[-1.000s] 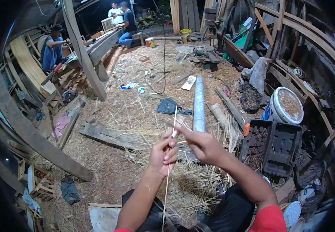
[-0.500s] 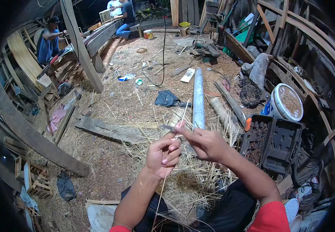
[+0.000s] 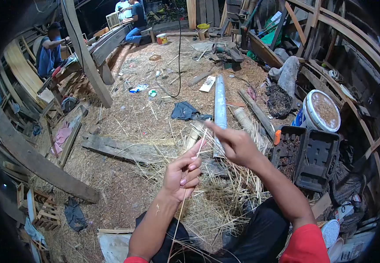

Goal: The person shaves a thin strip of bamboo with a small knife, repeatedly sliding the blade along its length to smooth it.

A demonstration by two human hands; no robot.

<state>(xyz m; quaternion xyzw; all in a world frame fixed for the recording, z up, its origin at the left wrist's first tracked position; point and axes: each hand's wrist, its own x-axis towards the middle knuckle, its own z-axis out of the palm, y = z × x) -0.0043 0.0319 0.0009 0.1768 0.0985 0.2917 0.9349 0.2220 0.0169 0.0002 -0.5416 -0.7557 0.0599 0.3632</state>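
My left hand [image 3: 181, 179] is closed around a thin bamboo strip [image 3: 179, 219], which slants from above the fingers down past my lap. My right hand [image 3: 241, 147] is closed on a small knife; its grey blade [image 3: 201, 118] points left, close to the strip's upper end, and the handle is hidden in the palm. Below both hands lies a heap of loose bamboo strips and shavings [image 3: 212, 210] on the ground between my knees.
Ahead lies a long grey pole [image 3: 220, 101] beside a black plastic piece [image 3: 184, 110]. To the right are an open black tool case [image 3: 316, 160] with an orange-handled tool [image 3: 277, 137] and a white bucket [image 3: 323, 111]. A weathered plank [image 3: 124, 149] lies left. Several people work at a far bench [image 3: 104, 50].
My right hand has moved up and slightly right with the knife, away from my left fingers toward the strip's upper end. My left hand still holds the strip. The view has shifted slightly.
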